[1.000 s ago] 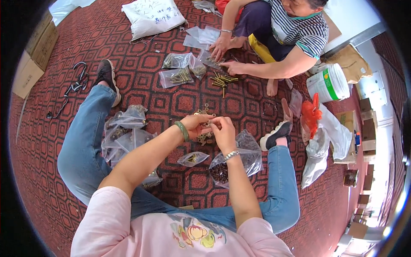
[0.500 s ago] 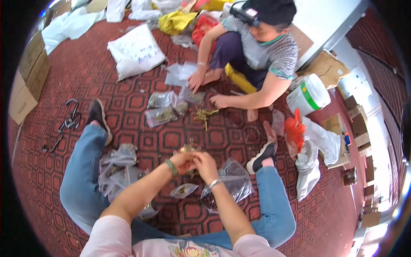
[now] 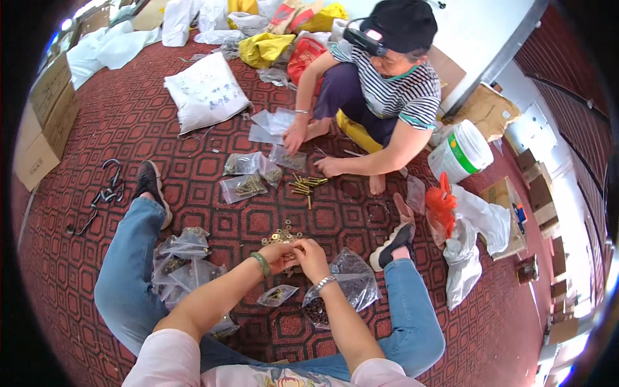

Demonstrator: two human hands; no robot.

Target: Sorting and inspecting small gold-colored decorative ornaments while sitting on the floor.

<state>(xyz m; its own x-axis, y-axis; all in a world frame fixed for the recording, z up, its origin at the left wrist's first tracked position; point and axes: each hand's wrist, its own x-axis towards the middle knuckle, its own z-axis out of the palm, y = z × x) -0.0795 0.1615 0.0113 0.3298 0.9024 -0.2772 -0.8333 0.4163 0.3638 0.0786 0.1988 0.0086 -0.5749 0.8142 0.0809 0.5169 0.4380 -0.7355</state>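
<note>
Clear bags (image 3: pixel 188 276) lie on the red rug (image 3: pixel 213 169) at the left. Next, the left hand (image 3: pixel 276 257), just by a loose pile of gold rings (image 3: pixel 277 237), meets the right hand (image 3: pixel 313 260), fingers bent in close; I cannot tell what either grip holds. A bump could roll the rings away, and a knock from the right hand might spill the bag of dark bits (image 3: pixel 354 276) near it.

Around the golden washers (image 3: pixel 281 237), red carpet (image 3: pixel 245 222) is showing black octagons; beyond them, bolts (image 3: pixel 302 185) are gleaming brassy yellow and a shirt (image 3: pixel 403 91) is showing dark-and-white stripes.
</note>
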